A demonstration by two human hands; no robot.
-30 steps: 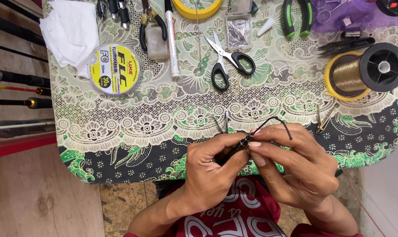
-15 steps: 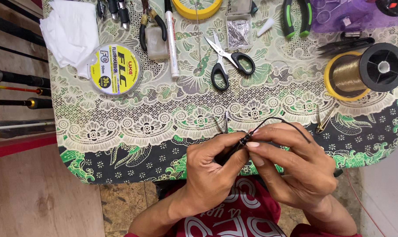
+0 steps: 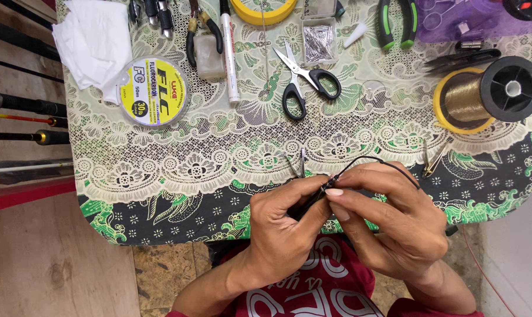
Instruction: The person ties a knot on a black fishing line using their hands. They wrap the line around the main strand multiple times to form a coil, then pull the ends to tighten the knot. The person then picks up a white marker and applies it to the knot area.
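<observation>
Nearest, we log our left hand [image 3: 280,235] and right hand [image 3: 395,226], fingers pinched shut on a thin black wire [image 3: 368,161] over the counter [image 3: 219,170] edge; light, springy, likely slippery, best held near its small fitting. Beyond: tweezers [image 3: 430,159], scissors [image 3: 304,82], gold thread spool [image 3: 486,97], yellow line spool [image 3: 153,91], white cloth [image 3: 93,41].

scissors [image 3: 306,81] behind hands [image 3: 342,217]

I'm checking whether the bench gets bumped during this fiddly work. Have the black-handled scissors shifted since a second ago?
No. The scissors lie at the same spot on the patterned tablecloth, blades pointing up beside the clear box of pins, as before.
</observation>
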